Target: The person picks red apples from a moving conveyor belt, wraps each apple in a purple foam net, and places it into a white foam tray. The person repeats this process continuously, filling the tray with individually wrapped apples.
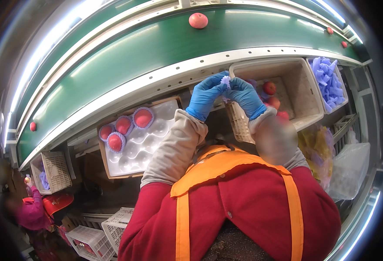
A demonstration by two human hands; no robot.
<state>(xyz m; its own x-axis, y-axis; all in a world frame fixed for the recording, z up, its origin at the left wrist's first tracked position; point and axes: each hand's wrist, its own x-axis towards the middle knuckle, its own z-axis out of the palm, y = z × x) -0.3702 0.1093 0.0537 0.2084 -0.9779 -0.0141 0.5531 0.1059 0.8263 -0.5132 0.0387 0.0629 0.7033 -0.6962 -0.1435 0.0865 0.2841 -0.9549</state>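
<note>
My left hand (206,95) and right hand (246,95), both in blue gloves, meet in front of me with fingers pinched on a lavender foam net (225,81). Just right of them is a beige crate (298,95) with red apples (269,88), partly hidden by my right hand. Left and below sits a cardboard box with a white moulded tray (150,143); several apples (143,118) wrapped in lavender nets fill part of its left and upper side.
A green conveyor (265,30) carrying scattered apples (198,20) runs beyond my hands. At right are a bin of lavender nets (325,80) and plastic bags (348,169). At lower left, a co-worker in magenta sleeves (35,213) holds something small beside a crate (58,169); more crates (113,222) sit below.
</note>
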